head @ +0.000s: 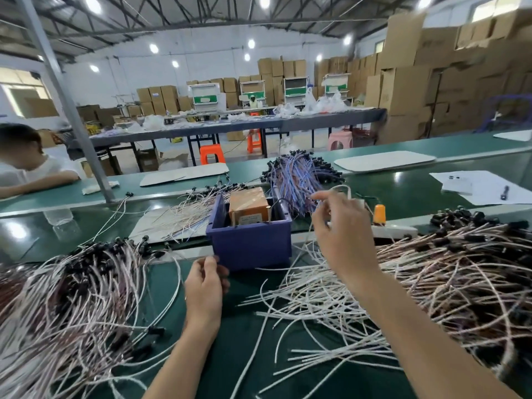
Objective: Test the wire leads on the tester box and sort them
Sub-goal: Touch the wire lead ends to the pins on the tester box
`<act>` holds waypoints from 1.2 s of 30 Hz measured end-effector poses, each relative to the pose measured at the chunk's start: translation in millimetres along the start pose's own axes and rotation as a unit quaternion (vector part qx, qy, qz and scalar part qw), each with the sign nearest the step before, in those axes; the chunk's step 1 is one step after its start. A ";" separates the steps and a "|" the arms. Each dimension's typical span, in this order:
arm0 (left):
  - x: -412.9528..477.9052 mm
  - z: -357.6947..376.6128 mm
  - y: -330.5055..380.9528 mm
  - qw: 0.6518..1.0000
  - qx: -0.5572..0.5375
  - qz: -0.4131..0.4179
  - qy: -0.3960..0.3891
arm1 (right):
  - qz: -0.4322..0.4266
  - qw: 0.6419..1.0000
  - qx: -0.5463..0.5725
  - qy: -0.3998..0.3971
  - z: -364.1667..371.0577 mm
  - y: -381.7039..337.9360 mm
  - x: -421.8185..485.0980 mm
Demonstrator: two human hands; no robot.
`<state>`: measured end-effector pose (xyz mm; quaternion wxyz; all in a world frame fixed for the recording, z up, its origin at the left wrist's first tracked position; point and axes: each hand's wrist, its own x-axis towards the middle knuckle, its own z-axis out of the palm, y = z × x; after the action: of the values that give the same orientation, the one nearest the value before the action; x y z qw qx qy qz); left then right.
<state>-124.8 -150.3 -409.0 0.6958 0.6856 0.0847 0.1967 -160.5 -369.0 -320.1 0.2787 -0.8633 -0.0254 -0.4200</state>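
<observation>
At the far left of the frame a person (26,165) in a white shirt leans on the far side of the green surface (244,355), beside a slanted metal post (69,110). Across the lower left lies a big heap of leads (72,298), pale wires with black end caps, tangled together.

The left hand (205,286) is in the lower middle, its fingers curled in close to the front left corner of a blue bin (253,243). A thin wire runs up past its fingertips, but I cannot tell whether the hand pinches it.

The bin stands on the surface at the centre of the frame, and the tester box (249,207), orange-brown with a small label on its front, sits inside it. Behind the bin, toward the upper middle, a bundle of bluish wires (296,180) fans out.

Just right of the bin the right hand (342,226) is raised above the surface, thumb and fingers pinching a white lead (342,188) that arcs over the fingertips. Below it, loose white wires (316,298) are scattered on the surface.

An orange cone-shaped knob (379,214) stands just right of the raised hand. A second heap of capped leads (460,269) fills the right side. In the upper right of the surface lies a sheet of paper (475,185) with a pen (504,192) on it.
</observation>
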 end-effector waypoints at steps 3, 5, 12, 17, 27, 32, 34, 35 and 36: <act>0.7 -2.9 12.9 0.999 0.032 -0.013 -0.029 | -0.058 0.993 0.024 -0.095 39.6 -39.5 -35.6; 8.9 -14.2 25.2 0.998 0.042 -0.008 -0.050 | -0.047 0.981 0.038 -0.185 62.2 -55.8 -51.6; 62.2 -114.2 45.7 0.936 0.336 0.087 -0.067 | 0.025 0.883 -0.048 -0.465 100.5 -64.9 -59.9; 108.0 -170.8 35.7 0.838 0.543 0.033 -0.036 | 0.043 0.870 -0.067 -0.487 108.6 -64.9 -54.9; 147.2 -165.8 25.7 0.748 0.663 -0.018 0.023 | 0.046 0.819 -0.160 -0.549 123.7 -80.1 -46.8; 153.1 -159.4 20.7 0.751 0.653 -0.067 0.074 | 0.040 0.822 -0.174 -0.541 128.1 -77.8 -50.4; 155.9 -159.8 21.0 0.776 0.620 -0.082 0.088 | 0.043 0.826 -0.170 -0.536 128.5 -76.4 -51.7; 156.6 -160.4 21.6 0.790 0.601 -0.083 0.095 | 0.044 0.826 -0.167 -0.536 128.3 -76.0 -52.0; 156.9 -162.1 22.5 0.802 0.582 -0.083 0.101 | 0.044 0.827 -0.164 -0.536 128.7 -76.7 -52.2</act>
<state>-48.6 59.7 -370.4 0.1668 0.9282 0.3103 0.1200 -124.0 -229.7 -386.8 0.0937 -0.9859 -0.0631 0.1234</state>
